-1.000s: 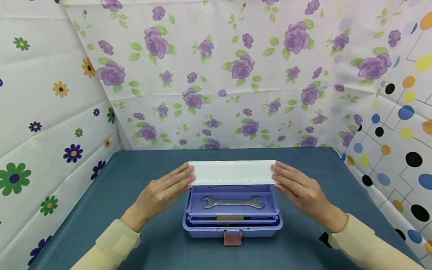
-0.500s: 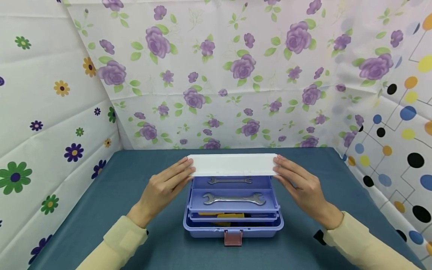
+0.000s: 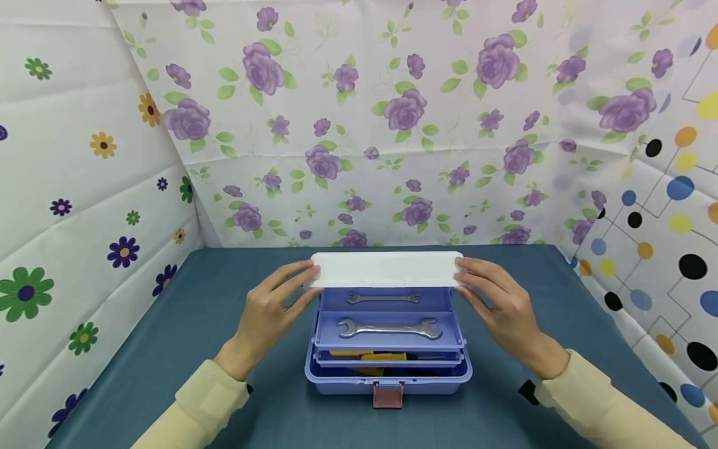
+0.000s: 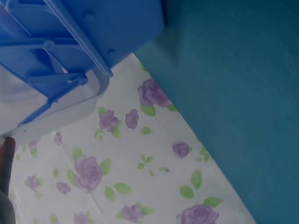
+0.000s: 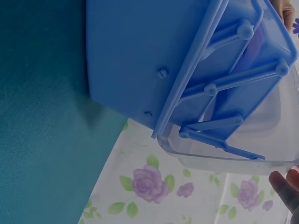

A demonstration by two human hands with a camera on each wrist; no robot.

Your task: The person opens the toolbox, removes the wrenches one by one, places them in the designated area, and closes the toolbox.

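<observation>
A blue-purple toolbox (image 3: 388,388) stands with its trays fanned out beneath a raised, translucent white lid (image 3: 387,269). At the lid's left end, my left hand (image 3: 268,317) holds the edge between fingertips and thumb. The right hand (image 3: 503,317) holds the opposite end in the same way. One fingertip (image 4: 8,142) shows at the lid's edge in the left wrist view. A large open-end wrench (image 3: 389,328) lies in the front tray, with a smaller wrench (image 3: 382,299) behind it. Yellow-handled tools (image 3: 384,357) are partly hidden below.
A reddish-brown latch (image 3: 388,395) hangs at the toolbox front. Blue linkage arms (image 5: 245,79) join trays and lid. The dark teal tabletop (image 3: 387,430) runs back to a flowered cloth (image 3: 359,125), with patterned cloths at both sides.
Both hands have moved up and away with the lid, which now leans further back. The trays have spread, uncovering the small wrench and more of the yellow handles. My left fingers are more spread.
</observation>
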